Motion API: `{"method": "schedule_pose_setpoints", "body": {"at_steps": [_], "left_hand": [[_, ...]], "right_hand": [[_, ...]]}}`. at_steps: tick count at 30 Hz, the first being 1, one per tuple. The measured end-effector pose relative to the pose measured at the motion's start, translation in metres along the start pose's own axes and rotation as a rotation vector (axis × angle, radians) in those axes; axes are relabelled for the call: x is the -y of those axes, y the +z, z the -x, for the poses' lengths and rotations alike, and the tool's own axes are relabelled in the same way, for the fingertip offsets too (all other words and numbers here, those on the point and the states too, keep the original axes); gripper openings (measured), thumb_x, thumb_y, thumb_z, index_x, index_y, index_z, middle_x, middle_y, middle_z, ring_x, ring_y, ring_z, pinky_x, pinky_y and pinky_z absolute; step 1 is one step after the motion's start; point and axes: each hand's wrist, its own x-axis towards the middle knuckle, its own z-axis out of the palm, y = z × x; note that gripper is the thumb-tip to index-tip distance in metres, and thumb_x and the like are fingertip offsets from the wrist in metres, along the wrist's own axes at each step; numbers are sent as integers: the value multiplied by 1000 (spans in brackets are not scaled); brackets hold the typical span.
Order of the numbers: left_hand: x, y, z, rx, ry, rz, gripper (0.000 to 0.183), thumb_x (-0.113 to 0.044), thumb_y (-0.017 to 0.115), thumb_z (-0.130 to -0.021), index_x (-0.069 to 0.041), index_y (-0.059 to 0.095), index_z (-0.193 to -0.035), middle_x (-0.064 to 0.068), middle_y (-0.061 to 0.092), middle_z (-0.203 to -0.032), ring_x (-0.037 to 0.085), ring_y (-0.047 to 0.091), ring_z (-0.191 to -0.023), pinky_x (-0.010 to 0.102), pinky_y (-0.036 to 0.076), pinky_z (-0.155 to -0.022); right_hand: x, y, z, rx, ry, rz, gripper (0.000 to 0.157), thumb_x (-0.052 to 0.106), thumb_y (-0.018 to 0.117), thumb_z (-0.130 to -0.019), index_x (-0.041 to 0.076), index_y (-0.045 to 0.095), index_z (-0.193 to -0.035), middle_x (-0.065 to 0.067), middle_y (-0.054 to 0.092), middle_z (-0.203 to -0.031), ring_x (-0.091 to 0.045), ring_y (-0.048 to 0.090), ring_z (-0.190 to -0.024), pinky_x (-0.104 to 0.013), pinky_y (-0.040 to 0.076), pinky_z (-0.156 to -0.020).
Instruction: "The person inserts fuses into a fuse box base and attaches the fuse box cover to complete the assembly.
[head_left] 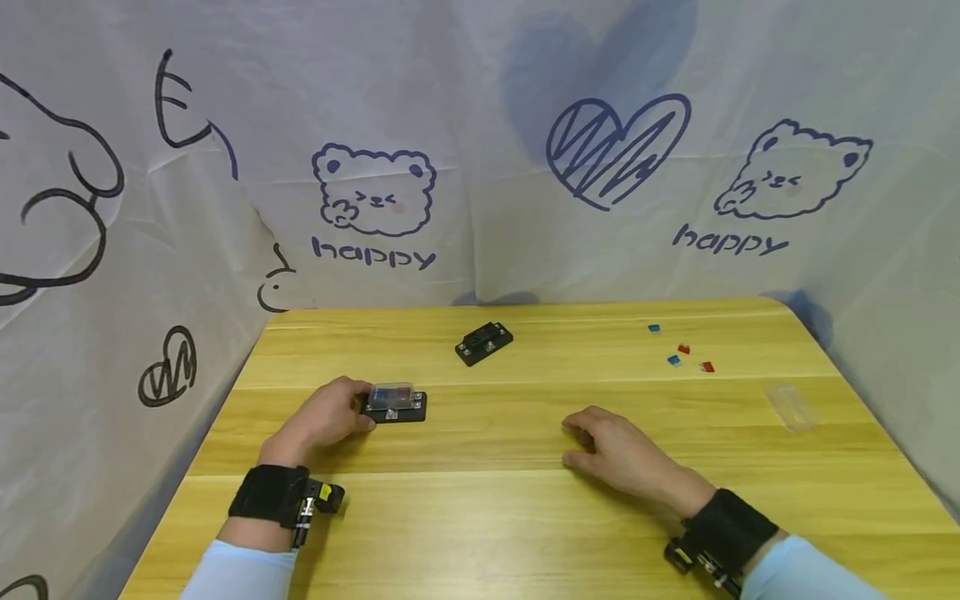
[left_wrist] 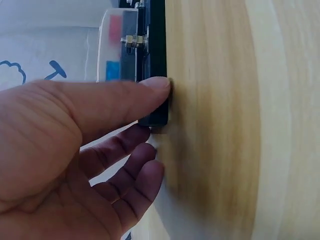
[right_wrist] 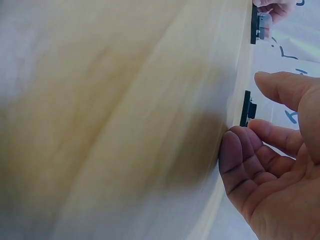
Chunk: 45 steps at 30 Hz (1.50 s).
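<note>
My left hand [head_left: 330, 414] grips the left end of a black fuse box [head_left: 405, 410] lying on the table. A clear cover [left_wrist: 104, 42] sits on that box, with red and blue blade fuses showing through it. In the left wrist view the thumb presses on the near side of the base, and the other fingers curl behind its end. Metal screw terminals [left_wrist: 134, 41] stick out along its side. My right hand [head_left: 622, 450] hovers low over the table at the right of centre, fingers loosely bent, with nothing in them.
A second black fuse box [head_left: 484, 343], without a clear cover, lies near the back edge. At the back right are loose blue fuses [head_left: 674, 361] and red fuses [head_left: 707, 367]. A loose clear cover [head_left: 791, 407] lies by the right edge. White cloth [head_left: 487, 167] with drawings hangs around the wooden table [head_left: 465, 517].
</note>
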Motion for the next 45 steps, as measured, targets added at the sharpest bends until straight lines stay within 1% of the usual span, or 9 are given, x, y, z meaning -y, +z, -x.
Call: {"method": "schedule_pose_setpoints", "body": {"at_steps": [3, 6, 10, 17, 22, 26, 31, 37, 45], "left_hand": [[-4, -3, 0, 44, 8, 10, 63, -3, 66, -82, -1, 44, -141, 22, 53, -126, 30, 50, -100, 43, 43, -82], [-12, -8, 2, 64, 9, 20, 64, 6, 49, -84, -1, 35, -146, 26, 47, -136, 36, 48, -116, 47, 44, -90], [-30, -14, 0, -9, 3, 11, 60, 6, 36, -87, -2, 34, -147, 28, 40, -143, 44, 38, -129, 55, 40, -99], [-87, -12, -23, -157, 2, -2, 46, -13, 49, -95, -4, 46, -140, 24, 48, -137, 45, 40, -126, 57, 38, -102], [-124, 4, -46, -157, 17, -36, 46, -20, 56, -93, -4, 52, -135, 22, 52, -133, 43, 43, -124, 54, 38, -104], [-142, 20, -63, -127, 17, -90, 47, -23, 60, -90, -2, 54, -132, 22, 55, -128, 41, 46, -119, 50, 39, -103], [-151, 32, -81, -100, -19, -120, 53, -24, 61, -89, 6, 49, -130, 25, 53, -123, 40, 47, -114, 49, 39, -102], [-148, 39, -93, -97, -91, -96, 58, -26, 60, -89, 10, 42, -131, 28, 45, -121, 41, 47, -106, 50, 44, -95], [-138, 46, -100, -117, -79, -159, 58, -31, 63, -89, 12, 49, -126, 29, 48, -118, 42, 45, -106, 52, 39, -97]], "right_hand": [[0, -1, 1, 2, 2, -2, 44, 29, 74, -85, 8, 62, -122, 1, 57, -92, -14, 50, -79, -34, 46, -70], [-1, -2, 1, 4, 8, -6, 44, 28, 73, -85, 8, 61, -122, 1, 56, -91, -14, 50, -79, -34, 45, -70], [-3, -3, 1, 0, 13, -1, 43, 29, 73, -85, 8, 61, -121, 1, 57, -91, -14, 50, -79, -33, 45, -70], [-6, -5, 4, -2, 22, -3, 43, 29, 73, -85, 7, 62, -121, 0, 57, -91, -14, 50, -78, -33, 45, -69], [-8, -5, 7, -5, 30, -9, 43, 28, 73, -85, 6, 62, -121, 0, 58, -91, -14, 51, -78, -33, 45, -69], [-9, -5, 8, -5, 40, -18, 43, 28, 73, -85, 7, 62, -121, 1, 57, -90, -14, 51, -78, -32, 45, -68], [-8, -8, 7, -5, 36, -29, 43, 27, 73, -86, 7, 62, -121, 1, 57, -90, -13, 50, -77, -32, 45, -68], [-6, -10, 4, 9, 15, -35, 42, 28, 71, -87, 7, 61, -122, -1, 57, -91, -14, 50, -77, -32, 44, -68], [-6, -7, 4, 10, 26, -44, 40, 28, 71, -87, 8, 62, -121, 1, 59, -95, -13, 52, -81, -34, 47, -71]]}}
